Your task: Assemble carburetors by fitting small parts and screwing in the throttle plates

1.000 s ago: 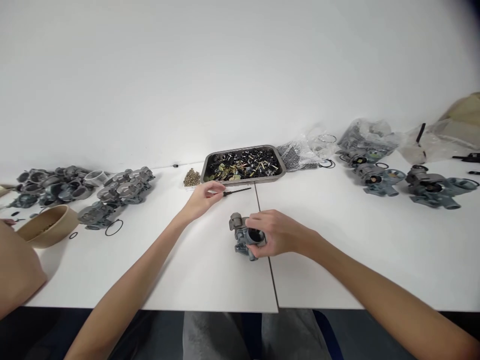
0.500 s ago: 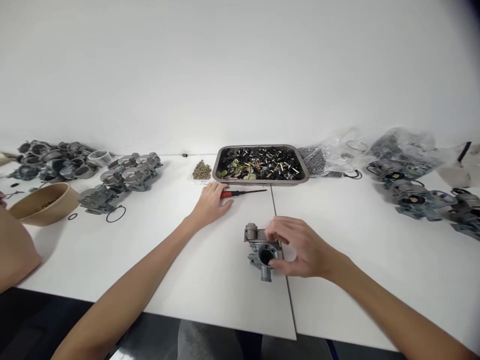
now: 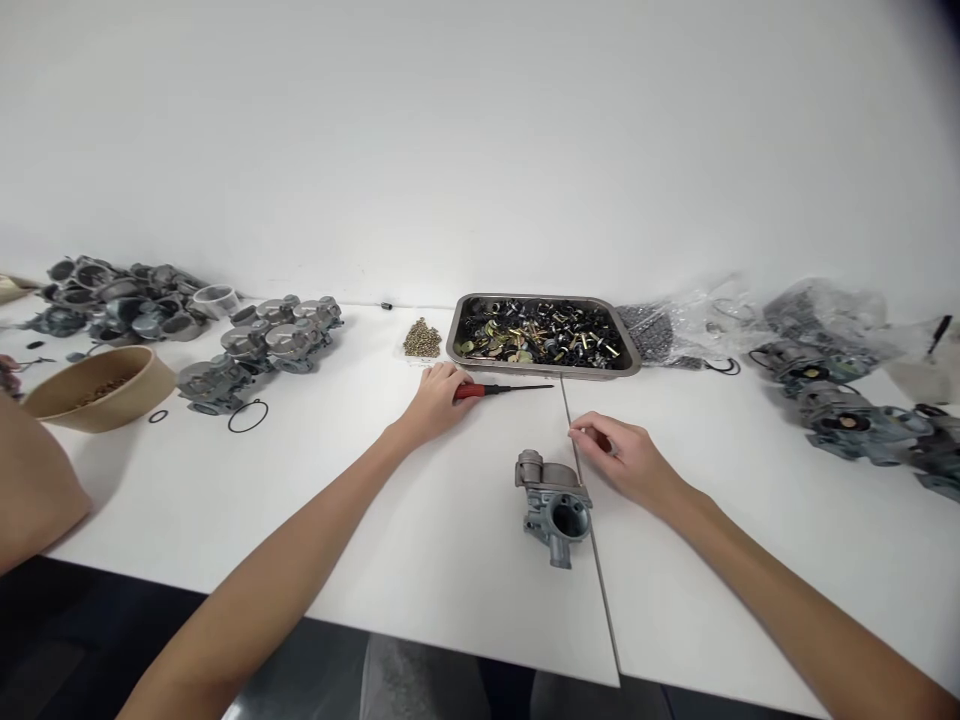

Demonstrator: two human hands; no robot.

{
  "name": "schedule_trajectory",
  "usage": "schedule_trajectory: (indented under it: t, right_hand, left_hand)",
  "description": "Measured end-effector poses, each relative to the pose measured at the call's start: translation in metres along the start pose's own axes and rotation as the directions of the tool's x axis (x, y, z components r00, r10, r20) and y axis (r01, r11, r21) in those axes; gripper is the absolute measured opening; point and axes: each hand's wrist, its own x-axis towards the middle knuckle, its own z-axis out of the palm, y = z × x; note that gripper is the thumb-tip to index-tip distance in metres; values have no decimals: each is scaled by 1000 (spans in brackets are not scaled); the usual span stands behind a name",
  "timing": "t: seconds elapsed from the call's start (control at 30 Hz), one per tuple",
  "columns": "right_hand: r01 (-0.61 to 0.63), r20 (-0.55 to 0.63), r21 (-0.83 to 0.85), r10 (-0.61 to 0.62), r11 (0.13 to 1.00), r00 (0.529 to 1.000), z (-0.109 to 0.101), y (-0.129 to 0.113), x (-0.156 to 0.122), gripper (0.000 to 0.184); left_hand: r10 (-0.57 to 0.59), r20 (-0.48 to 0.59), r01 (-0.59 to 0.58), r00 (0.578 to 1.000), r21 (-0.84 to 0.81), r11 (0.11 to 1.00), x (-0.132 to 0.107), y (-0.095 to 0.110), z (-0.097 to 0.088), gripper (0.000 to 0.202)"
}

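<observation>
Left hand (image 3: 439,400) is lying over the red handle of the screwdriver (image 3: 504,389), which is resting flat on the table (image 3: 420,540) just in front of the parts tray (image 3: 544,373). Cannot tell whether the fingers are gripping it. Right hand (image 3: 626,462) is hovering loosely curled, holding nothing, just beside the carburetor body (image 3: 553,505). The body is sitting free on the middle seam, near the table's front edge. Screwdriver not yet lifted; no tool is touching the body. More carburetors (image 3: 262,350) are lying heaped toward the back-left corner.

Grey carburetor (image 3: 555,508), red-handled screwdriver (image 3: 499,390) beyond
</observation>
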Motion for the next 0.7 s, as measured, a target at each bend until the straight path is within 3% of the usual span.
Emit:
schedule_trajectory:
  t: [0.2,0.4,0.57,0.7]
  right_hand:
    - [-121,-68,-170,111,978,992,-31,-10,24,22]
    - [-90,-92,-306,65,948,994,-51,-23,106,17]
    - [-106,-108,-368,71,924,992,-20,-26,176,16]
    - [-133,-129,-429,86,893,988,14,-22,201,13]
  left_hand:
    - [5,3,-5,1000,-45,999,0,0,-1,24]
    - [14,5,-14,1000,-66,998,0,-1,0,24]
    - [39,12,-39,999,-56,998,0,-2,0,25]
    - [46,14,-45,999,-45,998,-1,-1,-1,26]
